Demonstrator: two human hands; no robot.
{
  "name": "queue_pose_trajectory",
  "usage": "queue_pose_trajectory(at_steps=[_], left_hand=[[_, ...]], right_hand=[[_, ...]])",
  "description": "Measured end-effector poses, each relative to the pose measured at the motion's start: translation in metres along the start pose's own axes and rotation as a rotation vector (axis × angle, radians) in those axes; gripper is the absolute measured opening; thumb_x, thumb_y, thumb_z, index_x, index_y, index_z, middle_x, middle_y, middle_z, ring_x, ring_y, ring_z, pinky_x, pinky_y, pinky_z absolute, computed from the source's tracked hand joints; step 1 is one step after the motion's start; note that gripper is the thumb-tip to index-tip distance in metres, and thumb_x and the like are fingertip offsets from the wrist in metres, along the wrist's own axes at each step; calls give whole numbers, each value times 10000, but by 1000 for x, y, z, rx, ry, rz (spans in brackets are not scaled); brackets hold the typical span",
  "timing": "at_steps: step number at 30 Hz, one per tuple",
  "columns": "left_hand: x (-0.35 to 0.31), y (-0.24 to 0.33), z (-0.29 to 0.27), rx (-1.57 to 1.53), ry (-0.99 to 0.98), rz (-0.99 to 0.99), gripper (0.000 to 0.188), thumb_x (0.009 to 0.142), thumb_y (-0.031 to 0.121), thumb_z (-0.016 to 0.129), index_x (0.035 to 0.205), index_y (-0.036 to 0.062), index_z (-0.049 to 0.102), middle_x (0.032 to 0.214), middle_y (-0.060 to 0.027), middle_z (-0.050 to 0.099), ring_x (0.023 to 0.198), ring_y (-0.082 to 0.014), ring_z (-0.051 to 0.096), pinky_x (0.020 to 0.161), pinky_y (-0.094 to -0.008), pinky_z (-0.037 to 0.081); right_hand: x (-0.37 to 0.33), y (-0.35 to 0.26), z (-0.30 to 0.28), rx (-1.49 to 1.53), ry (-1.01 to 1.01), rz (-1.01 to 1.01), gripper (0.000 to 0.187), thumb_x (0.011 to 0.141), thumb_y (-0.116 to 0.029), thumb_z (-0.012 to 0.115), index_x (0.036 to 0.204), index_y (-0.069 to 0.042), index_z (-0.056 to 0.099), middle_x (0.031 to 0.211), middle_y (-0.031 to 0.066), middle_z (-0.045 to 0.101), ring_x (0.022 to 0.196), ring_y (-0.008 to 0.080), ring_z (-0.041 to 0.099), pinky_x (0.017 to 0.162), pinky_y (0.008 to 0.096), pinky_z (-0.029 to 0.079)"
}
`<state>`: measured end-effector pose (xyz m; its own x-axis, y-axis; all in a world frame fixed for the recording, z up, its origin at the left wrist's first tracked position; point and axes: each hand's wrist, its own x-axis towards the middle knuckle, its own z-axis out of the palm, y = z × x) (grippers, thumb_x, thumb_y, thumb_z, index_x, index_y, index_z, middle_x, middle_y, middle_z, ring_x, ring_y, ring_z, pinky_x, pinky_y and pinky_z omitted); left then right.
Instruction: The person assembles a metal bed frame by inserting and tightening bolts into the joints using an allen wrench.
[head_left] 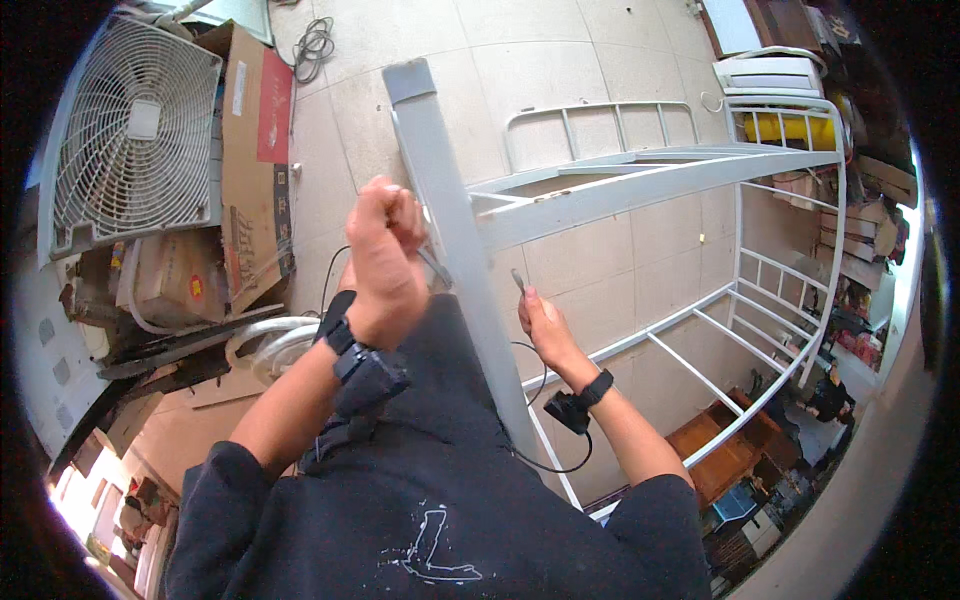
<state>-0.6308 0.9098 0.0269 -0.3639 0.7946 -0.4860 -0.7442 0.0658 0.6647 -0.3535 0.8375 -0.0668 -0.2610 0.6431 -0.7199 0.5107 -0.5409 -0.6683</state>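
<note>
Tiled floor [590,60], fan unit [135,135], cardboard [255,150]

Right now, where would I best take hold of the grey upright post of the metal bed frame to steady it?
Probably the grey post just below the left hand, coming from the right hand side. Its flat faces are bare there, under the white rail joint, and a hand should wrap around it.
</note>
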Motion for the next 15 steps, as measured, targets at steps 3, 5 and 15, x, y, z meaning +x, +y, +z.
queue_pose_trajectory(at_steps=[3,5,15], left_hand=[[-57,-26,-4,329,-228,163,329,1006,207,520,715,113,399,620,22,262,592,-112,289,608,-280,341],[-127,-34,23,577,-511,124,265,985,139,568,748,28,530,663,9,416,634,-105,414,569,-287,345],[-123,11,-7,547,-368,18,363,899,217,589,646,57,384,621,7,359,590,-113,298,555,-305,239]], right_hand=[[7,-16,15,-90,24,-123,614,1091,-534,341,769,-29,479,646,54,422,628,181,405,591,387,359],[14,-21,15,-153,46,-153,636,1088,-531,342,805,8,528,653,131,481,633,250,460,619,432,398],[0,-27,26,-119,52,-238,563,1087,-472,376,970,34,594,748,254,563,700,416,544,671,470,438]])
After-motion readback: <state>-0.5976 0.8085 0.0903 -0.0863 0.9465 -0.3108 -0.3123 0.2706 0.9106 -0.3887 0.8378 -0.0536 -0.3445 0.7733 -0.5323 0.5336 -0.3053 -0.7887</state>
